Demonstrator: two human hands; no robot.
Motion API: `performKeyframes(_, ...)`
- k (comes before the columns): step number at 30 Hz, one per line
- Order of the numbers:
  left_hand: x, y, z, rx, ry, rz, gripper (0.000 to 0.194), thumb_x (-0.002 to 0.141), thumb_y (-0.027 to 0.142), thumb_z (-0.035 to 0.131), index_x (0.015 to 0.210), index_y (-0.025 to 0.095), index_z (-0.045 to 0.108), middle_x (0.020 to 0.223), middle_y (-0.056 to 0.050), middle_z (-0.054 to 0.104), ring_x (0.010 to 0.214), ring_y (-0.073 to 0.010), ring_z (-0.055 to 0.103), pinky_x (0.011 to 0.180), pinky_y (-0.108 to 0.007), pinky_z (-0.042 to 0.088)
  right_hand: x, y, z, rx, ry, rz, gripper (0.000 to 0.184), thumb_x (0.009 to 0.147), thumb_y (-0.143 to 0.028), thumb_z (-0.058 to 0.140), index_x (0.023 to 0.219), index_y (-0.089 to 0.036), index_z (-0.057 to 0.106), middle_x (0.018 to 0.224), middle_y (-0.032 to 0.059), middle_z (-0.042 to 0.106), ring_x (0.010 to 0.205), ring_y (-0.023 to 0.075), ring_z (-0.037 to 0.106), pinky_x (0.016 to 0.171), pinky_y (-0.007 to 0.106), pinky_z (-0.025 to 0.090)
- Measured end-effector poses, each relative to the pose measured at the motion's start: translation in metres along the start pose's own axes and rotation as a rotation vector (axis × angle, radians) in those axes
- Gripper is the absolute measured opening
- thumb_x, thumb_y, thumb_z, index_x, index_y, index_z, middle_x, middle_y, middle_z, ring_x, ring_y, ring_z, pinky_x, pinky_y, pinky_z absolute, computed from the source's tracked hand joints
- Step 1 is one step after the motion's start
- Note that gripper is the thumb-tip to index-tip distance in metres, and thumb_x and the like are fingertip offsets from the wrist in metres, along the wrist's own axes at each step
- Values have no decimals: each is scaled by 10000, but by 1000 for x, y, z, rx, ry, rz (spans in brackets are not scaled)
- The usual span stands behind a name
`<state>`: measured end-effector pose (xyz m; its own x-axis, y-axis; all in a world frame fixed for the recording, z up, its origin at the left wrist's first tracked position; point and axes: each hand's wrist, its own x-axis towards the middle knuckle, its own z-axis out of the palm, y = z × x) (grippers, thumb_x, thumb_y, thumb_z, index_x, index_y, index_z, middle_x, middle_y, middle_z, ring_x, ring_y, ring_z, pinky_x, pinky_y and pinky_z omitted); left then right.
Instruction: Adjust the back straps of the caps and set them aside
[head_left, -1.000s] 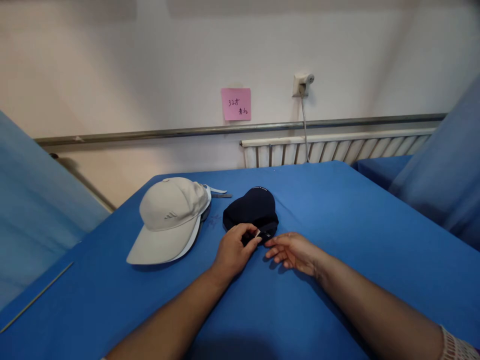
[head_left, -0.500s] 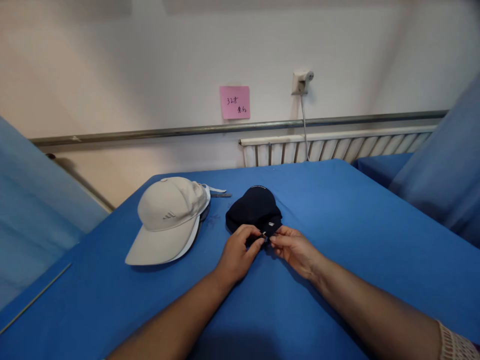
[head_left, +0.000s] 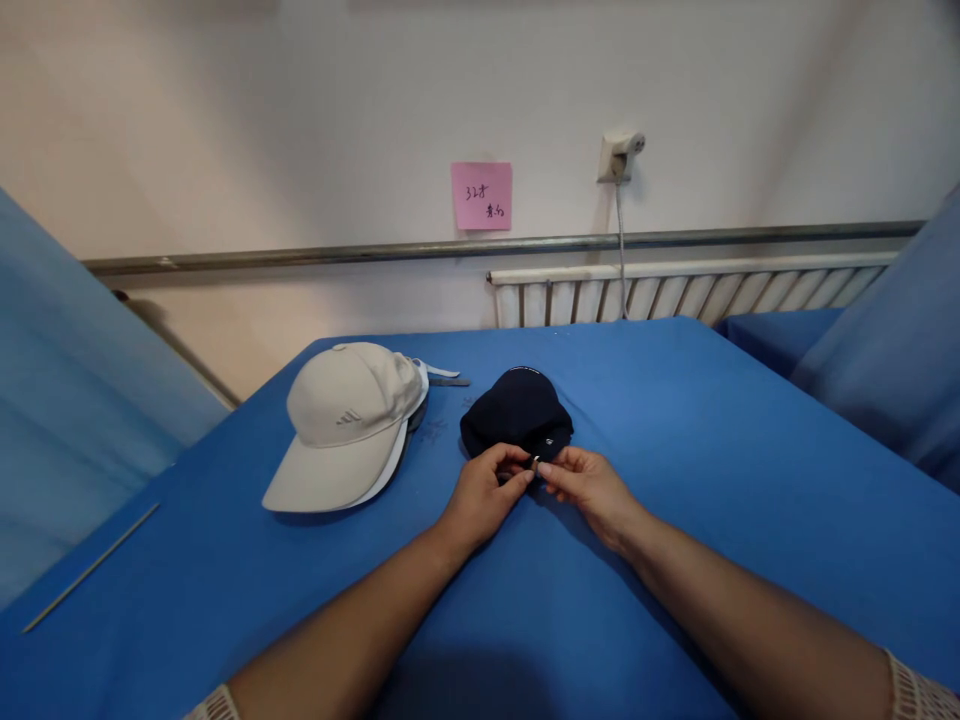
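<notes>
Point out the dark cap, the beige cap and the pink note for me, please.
Dark cap (head_left: pixel 516 410): head view, on the fabric near its middle.
Beige cap (head_left: pixel 343 400): head view, on its crown.
Pink note (head_left: pixel 481 197): head view, middle of the paper.

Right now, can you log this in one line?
left hand: pinching dark cap | right hand: pinching dark cap | beige cap: untouched

Right of lower centre, the right hand (head_left: pixel 589 490), loosely spread 1 second ago, now pinches the near edge of the dark cap (head_left: pixel 514 408); at bottom left, more knitted cuff (head_left: pixel 214 705) shows.
</notes>
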<state>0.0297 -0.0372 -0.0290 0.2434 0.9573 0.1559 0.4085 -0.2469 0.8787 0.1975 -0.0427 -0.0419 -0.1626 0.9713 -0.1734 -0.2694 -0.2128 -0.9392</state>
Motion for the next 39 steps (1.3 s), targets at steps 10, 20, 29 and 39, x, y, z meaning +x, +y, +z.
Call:
performKeyframes(10,-7,8,3,320,30,140,237,800,293,646,1012,207,585,968,-31,664,854,-176,638,744,-310,509,2,5,-2,-72,40,80,381,666,-483,769,646,-180,540,545,-16,585,463,87,514,424,209,377)
performKeyframes(20,-2,0,9,530,-83,138,203,804,245,604,1003,210,587,856,-26,657,776,-192,627,675,-309,477,16,7,-20,-379,118,93,265,743,-356,701,667,-214,491,525,-26,572,412,109,516,355,211,341)
performKeyframes(29,-2,-1,5,499,-161,170,203,821,212,597,1021,222,627,1005,-40,657,940,-193,614,808,-307,476,22,5,-36,-942,157,-198,144,768,-256,672,893,-213,615,763,-18,628,663,124,575,633,253,419)
performKeyframes(39,4,-2,5,378,-147,96,99,861,241,547,860,206,640,877,-15,662,835,-162,618,752,-281,464,19,4,-37,-1128,-17,-258,212,773,-162,668,975,-223,654,904,23,572,727,126,540,676,257,406)
